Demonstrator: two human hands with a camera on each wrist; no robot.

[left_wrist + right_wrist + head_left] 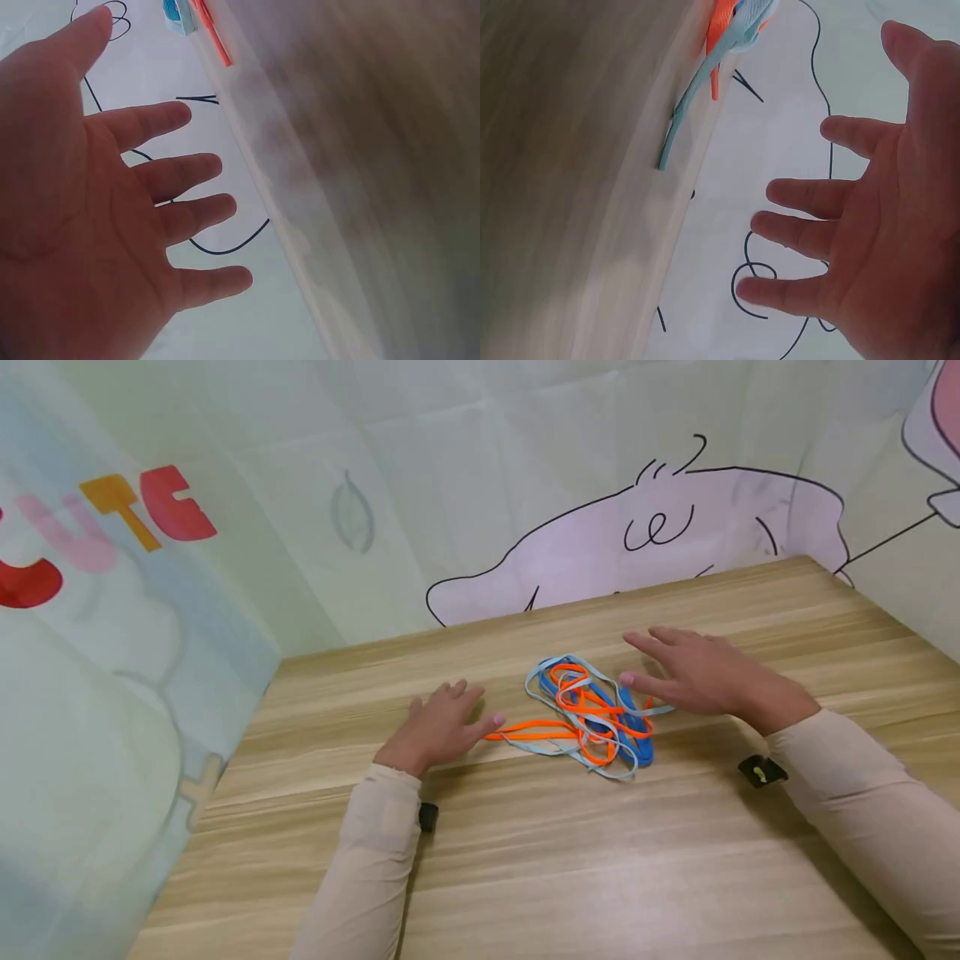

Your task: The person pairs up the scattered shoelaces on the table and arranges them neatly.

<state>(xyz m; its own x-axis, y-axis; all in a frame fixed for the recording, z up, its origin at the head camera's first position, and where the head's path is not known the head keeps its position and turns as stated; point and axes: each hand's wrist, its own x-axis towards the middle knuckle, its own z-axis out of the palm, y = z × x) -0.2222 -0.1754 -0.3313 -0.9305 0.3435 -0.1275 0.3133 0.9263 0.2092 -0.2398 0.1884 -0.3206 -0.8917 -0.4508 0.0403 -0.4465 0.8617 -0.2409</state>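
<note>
A loose tangle of flat laces, which look like shoelaces, lies on the wooden table between the two hands. In it are an orange lace (534,727), a light blue lace (702,75) and a darker blue lace (642,750). To the left of the tangle is the left hand (442,727), its thumb near the orange ends in the head view. On the other side, the right hand (693,672) hovers by a light blue end. Both wrist views show spread fingers and bare palms, with nothing held.
The wooden table (525,868) ends at the back against a printed cloth backdrop (480,468) with cartoon drawings. More printed cloth (90,693) with coloured letters hangs along the left side. A small black device (762,772) is on the right wrist.
</note>
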